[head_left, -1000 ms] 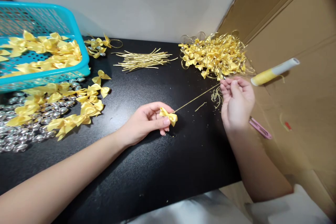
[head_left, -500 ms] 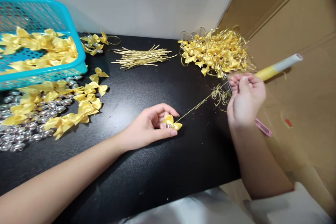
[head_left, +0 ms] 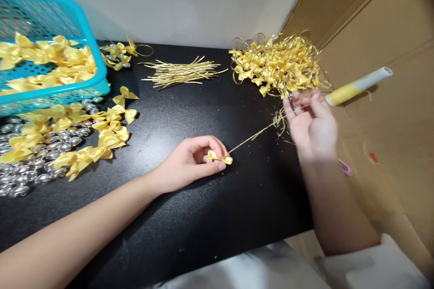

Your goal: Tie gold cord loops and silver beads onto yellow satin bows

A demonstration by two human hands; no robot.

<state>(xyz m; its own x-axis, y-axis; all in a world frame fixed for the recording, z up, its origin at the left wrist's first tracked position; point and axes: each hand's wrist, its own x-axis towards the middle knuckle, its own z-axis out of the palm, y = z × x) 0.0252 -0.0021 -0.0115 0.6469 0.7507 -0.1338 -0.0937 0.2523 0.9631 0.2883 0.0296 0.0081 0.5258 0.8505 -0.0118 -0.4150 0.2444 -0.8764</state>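
Observation:
My left hand (head_left: 198, 158) is closed on a small yellow ribbon bow (head_left: 219, 158), pinched between thumb and fingers just above the black table. A thin gold thread (head_left: 251, 139) runs taut from the bow up to the right. My right hand (head_left: 312, 122), palm up and slightly blurred, is closed on the far part of that thread, with thumb and forefinger together. Beneath the thread, beside the right hand, lies a small heap of gold thread clippings (head_left: 280, 122). A pile of finished-looking yellow bows with gold loops (head_left: 278, 65) sits just beyond that hand.
A blue basket (head_left: 96, 49) of yellow bows stands at the left. In front of it lie silver beads (head_left: 44, 162) and loose bows (head_left: 110, 137). A bundle of gold ties (head_left: 183, 72) lies at the back. A yellow-and-white tube (head_left: 359, 86) rests on the cardboard right.
The bow has turned edge-on in my left hand, whose forefinger has come down onto it. My right hand has rolled and opened its palm more; the dark metal tool by it no longer shows clearly.

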